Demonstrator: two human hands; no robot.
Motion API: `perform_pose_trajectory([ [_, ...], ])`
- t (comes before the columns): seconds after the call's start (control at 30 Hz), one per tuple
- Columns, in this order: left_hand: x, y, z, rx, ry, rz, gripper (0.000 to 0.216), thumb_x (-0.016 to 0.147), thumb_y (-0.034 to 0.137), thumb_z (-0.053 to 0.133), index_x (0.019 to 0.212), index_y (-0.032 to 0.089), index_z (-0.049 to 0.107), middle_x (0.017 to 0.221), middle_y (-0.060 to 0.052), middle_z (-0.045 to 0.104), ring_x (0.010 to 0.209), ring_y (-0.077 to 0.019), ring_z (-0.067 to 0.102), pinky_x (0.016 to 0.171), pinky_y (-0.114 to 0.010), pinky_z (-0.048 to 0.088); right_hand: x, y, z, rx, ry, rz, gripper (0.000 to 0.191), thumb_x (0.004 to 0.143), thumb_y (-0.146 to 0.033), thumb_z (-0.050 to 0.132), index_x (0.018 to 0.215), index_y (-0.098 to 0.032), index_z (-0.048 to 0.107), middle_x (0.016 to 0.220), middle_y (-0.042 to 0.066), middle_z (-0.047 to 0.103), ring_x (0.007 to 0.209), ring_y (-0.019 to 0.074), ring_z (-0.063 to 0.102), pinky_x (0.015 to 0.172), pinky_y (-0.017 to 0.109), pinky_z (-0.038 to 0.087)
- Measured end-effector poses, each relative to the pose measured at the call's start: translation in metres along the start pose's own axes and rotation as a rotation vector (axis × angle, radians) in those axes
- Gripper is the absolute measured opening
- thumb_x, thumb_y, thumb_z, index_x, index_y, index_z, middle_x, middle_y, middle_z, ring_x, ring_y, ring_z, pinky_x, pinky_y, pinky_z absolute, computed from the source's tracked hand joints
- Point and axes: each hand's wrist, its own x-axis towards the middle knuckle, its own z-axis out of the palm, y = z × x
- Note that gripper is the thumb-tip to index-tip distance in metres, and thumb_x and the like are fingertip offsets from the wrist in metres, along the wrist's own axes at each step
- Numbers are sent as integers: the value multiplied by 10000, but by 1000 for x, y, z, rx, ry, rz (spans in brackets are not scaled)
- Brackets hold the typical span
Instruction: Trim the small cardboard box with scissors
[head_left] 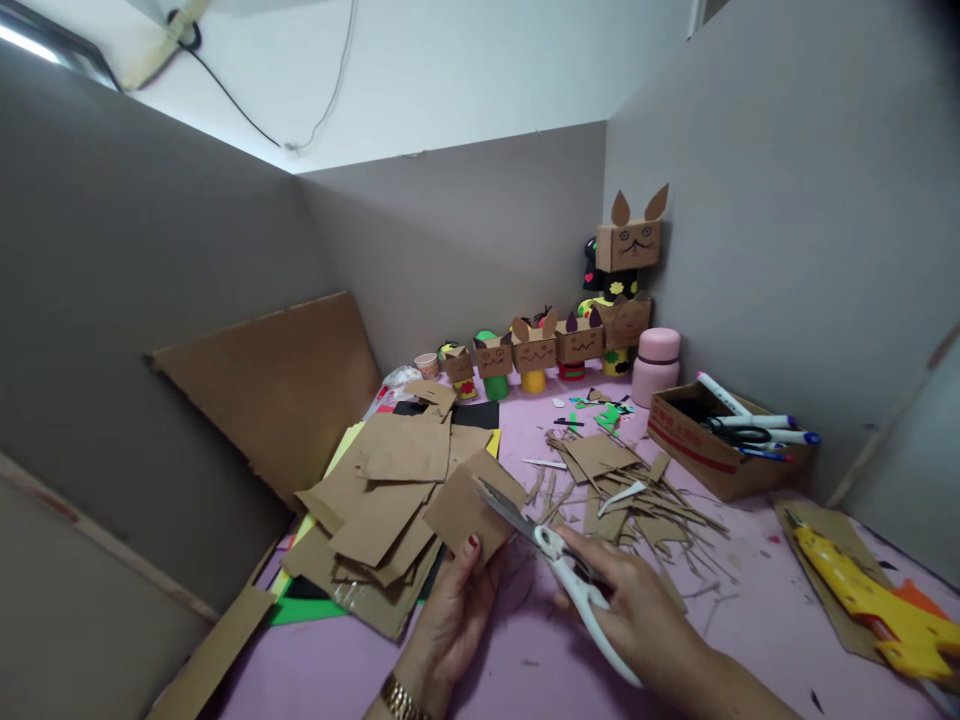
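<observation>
Yellow glue gun, pink flask, marker box, cardboard figures

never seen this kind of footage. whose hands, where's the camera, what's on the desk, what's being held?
There is one picture, taken by a camera worn on a person's head, looking forward and down at their own bare hands; no machine is involved.

The left hand pinches a piece of brown cardboard. The right hand grips white-handled scissors, their blades open against the edge of that piece.

The surface is a pink table inside grey partition walls. On it lie a heap of cut cardboard sheets over coloured paper, thin cardboard offcuts, a cardboard box of markers, a yellow glue gun, a pink bottle, and a row of small cardboard box figures along the back wall.
</observation>
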Motion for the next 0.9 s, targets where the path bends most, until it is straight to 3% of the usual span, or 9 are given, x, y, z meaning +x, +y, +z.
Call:
perform_pose_trajectory([
  [0.2, 1, -4, -2, -11, -13, -36, 318, 751, 189, 713, 1066, 171, 665, 1050, -71, 744, 1035, -213, 642, 1089, -378, 316, 2, 0, -3, 48, 11, -40, 454, 768, -250, 618, 1221, -219, 620, 926, 76, 726, 831, 243, 661, 806, 311, 503],
  [0.4, 0, -2, -2, -15, -9, -50, 387, 758, 212, 710, 1134, 173, 627, 1054, -76, 739, 1039, -213, 640, 1090, -374, 308, 0, -1, 3, 187, -16, 12, 459, 741, -251, 653, 1200, -242, 637, 798, 2, 727, 717, 212, 661, 648, 242, 519],
  [0.63, -1, -5, -2, 4, -23, -67, 448, 735, 213, 730, 1163, 178, 604, 1066, -83, 734, 1051, -225, 632, 1096, -400, 294, 0, 2, 5, 169, 48, 30, 494, 740, -266, 664, 1230, -248, 608, 1126, 62, 691, 989, 254, 643, 864, 326, 492],
  [0.9, -1, -8, -2, 62, -78, -35, 638, 673, 210, 786, 1260, 226, 536, 1102, -59, 726, 1078, -228, 620, 1094, -393, 300, 1, 2, -1, -8, 28, -15, 490, 780, -267, 611, 1266, -220, 572, 1036, 93, 699, 925, 258, 644, 831, 346, 487],
])
